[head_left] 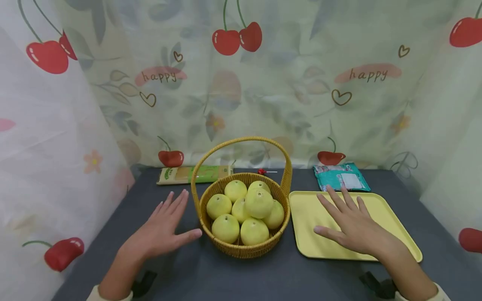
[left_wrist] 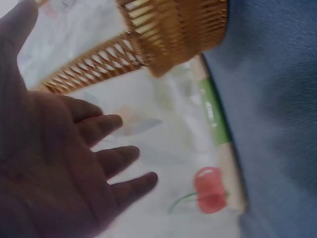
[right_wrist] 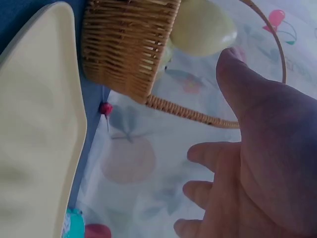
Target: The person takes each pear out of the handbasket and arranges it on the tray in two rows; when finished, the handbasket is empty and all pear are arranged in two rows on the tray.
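Observation:
A woven basket [head_left: 244, 251] with a tall arched handle stands mid-table, piled with several pale yellow-green round fruits [head_left: 259, 203]. To its left my left hand [head_left: 165, 228] hovers with fingers spread and holds nothing; its thumb points at the basket's side. My right hand [head_left: 350, 225] is spread over the yellow tray [head_left: 308, 246], also holding nothing. In the left wrist view the left palm [left_wrist: 54, 158] faces the basket [left_wrist: 178, 34]. The right wrist view has the right thumb [right_wrist: 235, 74] overlapping one fruit [right_wrist: 203, 27], with the basket [right_wrist: 129, 44] beyond.
Behind the basket lies a long flat packet [head_left: 196, 174] with a green label. A red lollipop [head_left: 262, 171] is next to it. Beyond the tray sits a teal packet [head_left: 340, 176]. A printed curtain [head_left: 263, 104] hangs around the dark table [head_left: 211, 276].

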`<state>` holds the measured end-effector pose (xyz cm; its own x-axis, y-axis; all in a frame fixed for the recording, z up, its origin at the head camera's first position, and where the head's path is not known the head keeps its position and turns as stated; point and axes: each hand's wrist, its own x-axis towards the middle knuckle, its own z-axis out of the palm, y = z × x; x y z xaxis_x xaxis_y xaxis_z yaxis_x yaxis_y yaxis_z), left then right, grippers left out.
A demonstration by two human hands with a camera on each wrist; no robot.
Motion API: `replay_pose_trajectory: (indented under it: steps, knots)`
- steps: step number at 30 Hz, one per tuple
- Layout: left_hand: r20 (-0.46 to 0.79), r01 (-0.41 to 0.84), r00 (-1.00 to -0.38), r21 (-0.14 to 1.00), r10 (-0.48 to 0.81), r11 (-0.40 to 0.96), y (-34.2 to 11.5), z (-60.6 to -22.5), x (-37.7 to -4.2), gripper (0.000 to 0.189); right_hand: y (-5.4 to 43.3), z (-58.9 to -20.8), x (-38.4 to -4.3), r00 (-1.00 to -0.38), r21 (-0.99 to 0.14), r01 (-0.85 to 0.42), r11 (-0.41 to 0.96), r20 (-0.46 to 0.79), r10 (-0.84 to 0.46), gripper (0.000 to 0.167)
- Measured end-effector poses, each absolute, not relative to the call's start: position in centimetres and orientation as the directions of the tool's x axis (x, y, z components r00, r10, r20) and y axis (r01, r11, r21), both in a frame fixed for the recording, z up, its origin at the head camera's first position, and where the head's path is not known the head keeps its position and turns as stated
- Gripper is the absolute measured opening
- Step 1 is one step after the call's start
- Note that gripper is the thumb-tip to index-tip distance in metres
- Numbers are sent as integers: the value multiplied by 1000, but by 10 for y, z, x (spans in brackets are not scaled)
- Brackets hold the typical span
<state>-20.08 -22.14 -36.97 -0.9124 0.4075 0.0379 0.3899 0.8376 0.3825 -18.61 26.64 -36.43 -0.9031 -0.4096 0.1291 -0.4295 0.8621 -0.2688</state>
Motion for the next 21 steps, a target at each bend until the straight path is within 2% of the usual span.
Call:
replay_pose_trajectory:
  steps: [8,14,21]
  knots:
    - [58,323,-924,644,377,693,-226,-388,-227,96,246,-362,-195,-846,-339,-531,777,156,-510,82]
    - [136,353,-917,713,375,605,-218,-400,-238,94,228,-364,-204,-801,-328,-598,731,212,-560,85]
    - [139,364,-892,785,430,502,-209,-405,-248,90,208,-363,-214,-751,-290,-660,693,248,-612,87]
